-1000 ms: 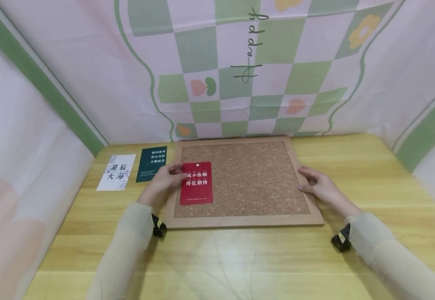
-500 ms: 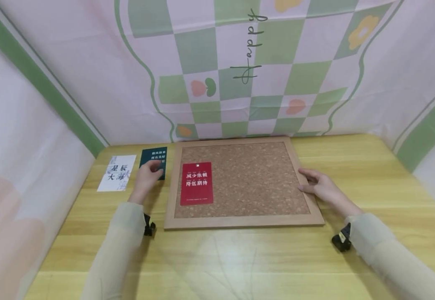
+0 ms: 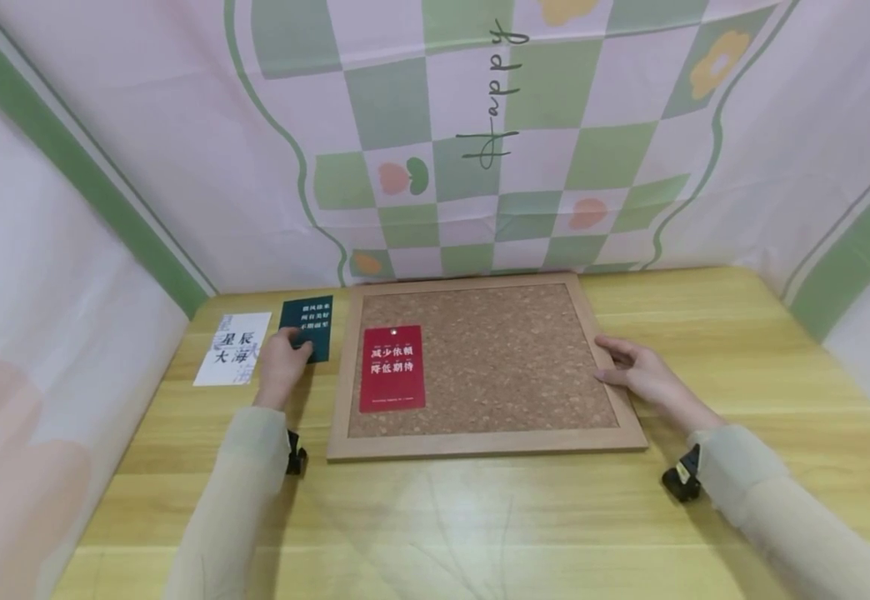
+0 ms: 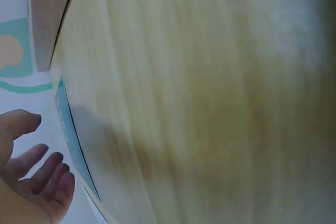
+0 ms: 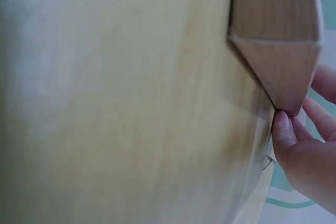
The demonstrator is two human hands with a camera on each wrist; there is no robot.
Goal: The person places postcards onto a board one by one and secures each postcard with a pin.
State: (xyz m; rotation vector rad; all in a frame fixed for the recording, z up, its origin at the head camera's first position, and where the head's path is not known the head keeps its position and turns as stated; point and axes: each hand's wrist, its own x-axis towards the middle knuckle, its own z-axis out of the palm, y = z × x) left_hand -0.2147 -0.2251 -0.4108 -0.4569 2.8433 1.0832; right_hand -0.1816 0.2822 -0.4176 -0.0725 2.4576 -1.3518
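A cork board (image 3: 517, 367) with a light wood frame lies on the table. A red card (image 3: 393, 392) with white characters is fixed near its left side by a pin (image 3: 393, 332) at the top. My right hand (image 3: 636, 375) grips the frame's right edge, thumb at the side and fingers over it, as the right wrist view also shows. Left of the board, my left hand (image 3: 282, 367) is at the lower left of a dark green card (image 3: 318, 333). In the left wrist view its fingers (image 4: 47, 174) are loosely bent, holding nothing.
A white card (image 3: 228, 367) with dark characters lies left of the green one. In the right wrist view, a small pin-like thing (image 5: 269, 161) shows near the thumb. A patterned cloth (image 3: 480, 208) hangs behind the wooden table (image 3: 480, 525).
My left hand has left the red card and board edge, moving left to the green card, then slightly back toward me. The right hand keeps its grip on the frame.
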